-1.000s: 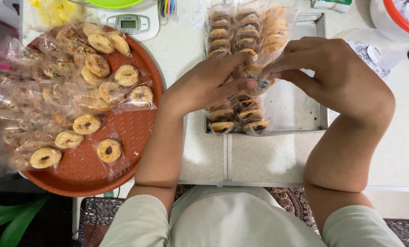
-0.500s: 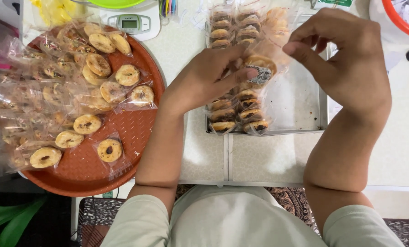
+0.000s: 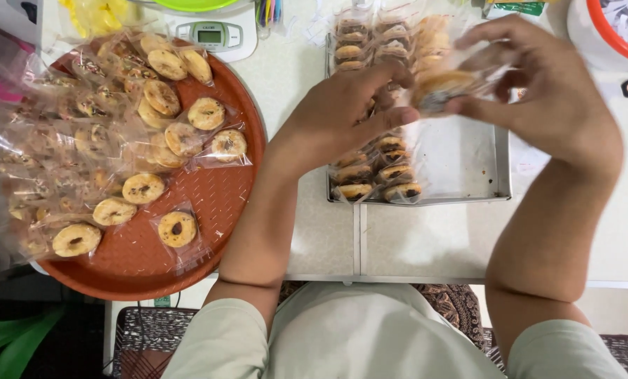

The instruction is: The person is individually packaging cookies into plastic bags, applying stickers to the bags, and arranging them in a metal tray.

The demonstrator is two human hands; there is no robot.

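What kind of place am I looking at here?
Probably a home kitchen or small home bakery packing table. A round red-brown plastic tray holds cookies in clear bags, a metal baking tray holds wrapped rows, and a white digital kitchen scale sits behind.

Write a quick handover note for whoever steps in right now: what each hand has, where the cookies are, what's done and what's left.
Both hands hold one wrapped cookie above the metal tray: left hand at its left edge, right hand pinching its right side.
Done: two rows of wrapped cookies stand on edge in the tray, which has bare space on the right.
Left: many wrapped cookies lie loose on the round red tray.
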